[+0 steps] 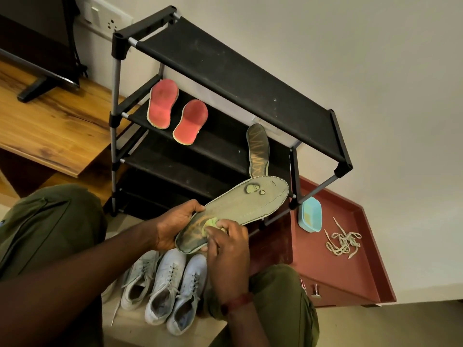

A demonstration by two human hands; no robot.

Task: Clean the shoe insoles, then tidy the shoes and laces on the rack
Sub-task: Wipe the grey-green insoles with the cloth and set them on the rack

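Both forearms enter from the bottom edge, nearest of all. Fingers of the right hand are curled and pinch a small yellow-green cloth, pressing it on the heel end of the grey-green insole. The left hand grasps this same heel end from below, with the thumb on the upper edge. The insole is held in the air before the black rack, its toe end near the rack's right front post.

I judge it light, thin and bendy, so a palm under the middle would carry it better than a hold at one end. The worn patches near the toe look fragile and want gentle rubbing.

Pale shoes stand on the floor below the hands. Two red insoles lie at the left end of the second shelf. Loose laces lie near the right edge of the red tray.
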